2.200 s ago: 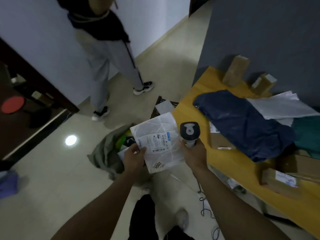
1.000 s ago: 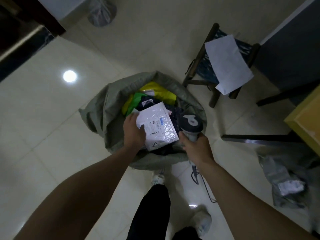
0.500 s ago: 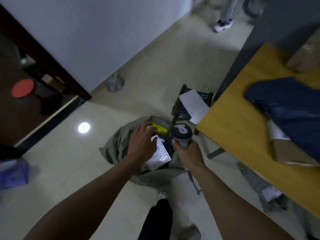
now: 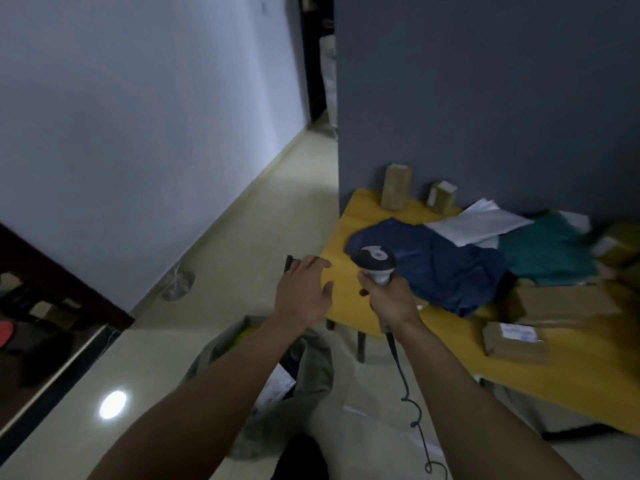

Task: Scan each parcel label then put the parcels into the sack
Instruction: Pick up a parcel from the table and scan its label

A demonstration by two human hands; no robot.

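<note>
1. Parcels crowd the yellow tabletop point(image 4: 363, 209): a dark blue bag point(image 4: 440, 268) sprawls by the left edge, with a white bag point(image 4: 478, 223) and a teal bag point(image 4: 547, 247) behind it. Two small brown boxes point(image 4: 396, 187) stand upright along the back edge.
2. Near the front edge sits a labelled brown box point(image 4: 514, 341), and a bigger brown box point(image 4: 561, 303) lies just behind it.
3. Left hand point(image 4: 304, 292) hovers over the left edge, fingers spread and relaxed, holding nothing.
4. Right hand point(image 4: 391, 299) is wrapped round the scanner point(image 4: 375, 263) handle, head up, in front of the blue bag. Its cable point(image 4: 403, 375) dangles to the floor.
5. Down on the floor by the front-left corner, the grey-green sack point(image 4: 315, 355) lies beneath both forearms. A white parcel point(image 4: 277, 382) shows inside, partly hidden by the left arm.
</note>
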